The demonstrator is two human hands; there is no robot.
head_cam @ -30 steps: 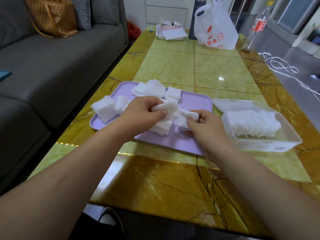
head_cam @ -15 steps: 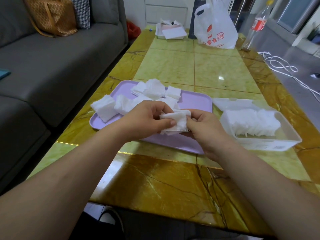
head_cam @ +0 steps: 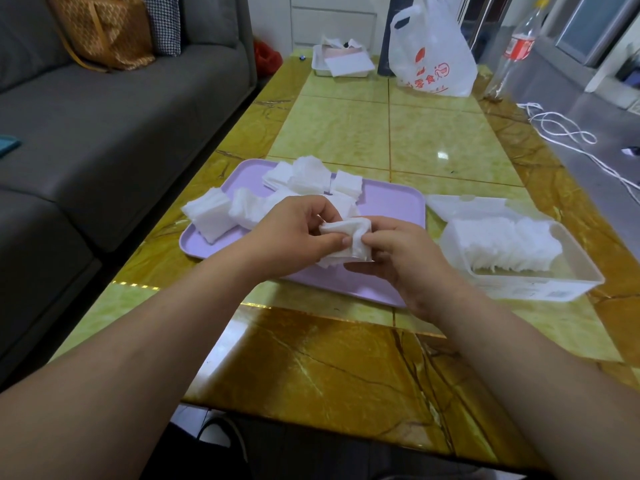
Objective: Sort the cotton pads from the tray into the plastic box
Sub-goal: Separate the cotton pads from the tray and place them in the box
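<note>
Both bare forearms reach forward and converge. The left hand (head_cam: 294, 237) and right hand (head_cam: 407, 263) meet, backs upward, fingers curled, thumbs pinching a small stack of cotton pads (head_cam: 353, 233) between them.

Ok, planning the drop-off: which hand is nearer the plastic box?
Right. The right hand, gripping cotton pads, is just left of the plastic box; the left hand, gripping them too, is farther left over the tray.

White square cotton pads (head_cam: 308, 174) heaped on lilac plastic tray (head_cam: 391, 206).
More packed upright in translucent plastic box (head_cam: 536, 289) alongside.
</note>
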